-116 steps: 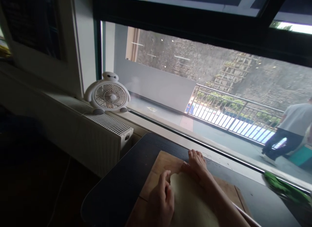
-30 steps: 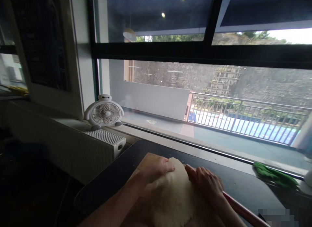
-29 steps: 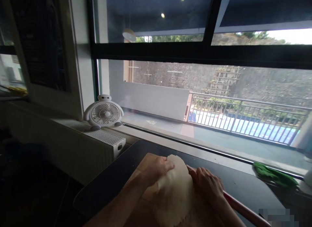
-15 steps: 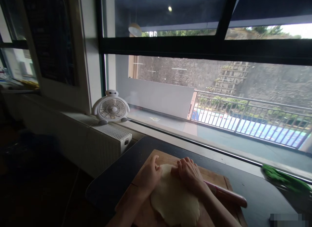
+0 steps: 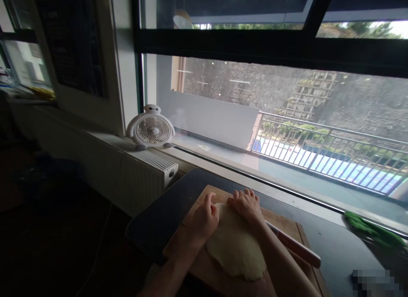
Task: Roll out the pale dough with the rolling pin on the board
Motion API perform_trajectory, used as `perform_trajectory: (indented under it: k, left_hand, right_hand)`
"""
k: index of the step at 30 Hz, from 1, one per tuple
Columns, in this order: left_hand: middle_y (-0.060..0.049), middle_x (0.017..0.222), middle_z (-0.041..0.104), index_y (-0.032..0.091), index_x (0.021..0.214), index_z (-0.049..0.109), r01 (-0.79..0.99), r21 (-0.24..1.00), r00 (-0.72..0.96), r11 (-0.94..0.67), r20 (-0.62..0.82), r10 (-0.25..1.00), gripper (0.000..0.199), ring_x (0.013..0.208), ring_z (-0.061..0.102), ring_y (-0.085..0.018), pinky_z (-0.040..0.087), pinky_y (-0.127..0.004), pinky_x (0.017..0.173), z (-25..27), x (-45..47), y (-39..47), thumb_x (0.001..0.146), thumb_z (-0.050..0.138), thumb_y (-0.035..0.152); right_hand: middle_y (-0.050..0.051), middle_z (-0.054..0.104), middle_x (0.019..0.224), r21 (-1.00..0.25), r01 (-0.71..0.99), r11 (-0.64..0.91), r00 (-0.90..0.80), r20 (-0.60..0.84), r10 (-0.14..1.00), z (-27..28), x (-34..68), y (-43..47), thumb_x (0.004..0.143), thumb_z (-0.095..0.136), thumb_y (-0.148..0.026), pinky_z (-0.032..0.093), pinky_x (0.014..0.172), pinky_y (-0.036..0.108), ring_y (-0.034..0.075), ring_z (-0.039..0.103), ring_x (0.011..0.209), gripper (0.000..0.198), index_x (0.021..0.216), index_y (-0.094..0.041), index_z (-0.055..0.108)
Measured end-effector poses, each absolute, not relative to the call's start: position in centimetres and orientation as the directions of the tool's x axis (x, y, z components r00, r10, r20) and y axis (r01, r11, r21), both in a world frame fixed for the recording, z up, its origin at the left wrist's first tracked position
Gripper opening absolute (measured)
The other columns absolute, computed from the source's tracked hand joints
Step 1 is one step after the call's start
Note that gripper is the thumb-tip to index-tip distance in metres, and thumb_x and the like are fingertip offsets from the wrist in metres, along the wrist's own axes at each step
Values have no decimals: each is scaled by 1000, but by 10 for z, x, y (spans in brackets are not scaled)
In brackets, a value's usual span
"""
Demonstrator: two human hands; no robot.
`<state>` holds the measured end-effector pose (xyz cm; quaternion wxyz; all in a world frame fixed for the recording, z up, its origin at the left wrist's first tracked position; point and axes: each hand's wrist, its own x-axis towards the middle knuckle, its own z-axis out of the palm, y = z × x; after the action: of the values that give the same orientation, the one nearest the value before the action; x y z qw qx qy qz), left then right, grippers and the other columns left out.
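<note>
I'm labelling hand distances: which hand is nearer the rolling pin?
Right. The right hand is at the far edge of the dough, and the rolling pin shows right of its forearm; the left hand is at the dough's left edge, farther off.

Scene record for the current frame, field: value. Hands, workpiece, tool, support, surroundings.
left_hand: left hand, fingers curled, at the dough's left edge
right_hand: right hand, at the dough's far edge; underside hidden
workpiece: dough, pale, flat, uneven outline
tool: rolling pin, near end jutting out right of the right forearm; whether the right hand grips it is hidden
support: wooden board on dark table
surroundings: white fan by the window, radiator left of the table, green cloth at right
</note>
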<state>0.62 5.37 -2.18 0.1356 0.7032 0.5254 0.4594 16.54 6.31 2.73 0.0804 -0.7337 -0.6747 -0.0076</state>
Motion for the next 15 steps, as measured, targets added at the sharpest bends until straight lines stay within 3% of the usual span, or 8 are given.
perform_trajectory:
  k: [5,9,11,15]
  left_hand:
    - [-9,105,63,16,118,44,609,673,8,-420,524,852,36,92,62,-19,47,-30,78,-27,6,57,84,34,12]
    - [-10,108,62,17,119,44,618,668,12,-415,520,854,36,94,61,-19,47,-30,79,-28,7,57,84,34,12]
    - [-10,109,62,17,118,44,621,660,7,-423,535,845,36,95,61,-19,48,-31,79,-28,7,57,84,35,12]
    - [-10,111,61,16,117,45,597,668,-10,-445,560,828,35,99,60,-19,47,-31,82,-29,6,57,84,34,11]
  right_hand:
    - [11,41,133,-108,994,-32,46,129,991,24,149,51,89,18,-49,20,100,45,27,24,128,52,115,-20,52]
    - [9,29,142,-116,991,73,-50,189,981,11,142,32,90,10,-44,13,105,38,21,8,134,57,134,-15,32]
    - [10,29,142,-131,991,30,-11,145,989,15,149,41,90,11,-46,17,103,42,25,6,134,57,129,-16,39]
    - [16,42,131,-145,989,-19,26,49,998,27,164,62,88,21,-52,29,91,55,36,23,127,52,113,-20,54]
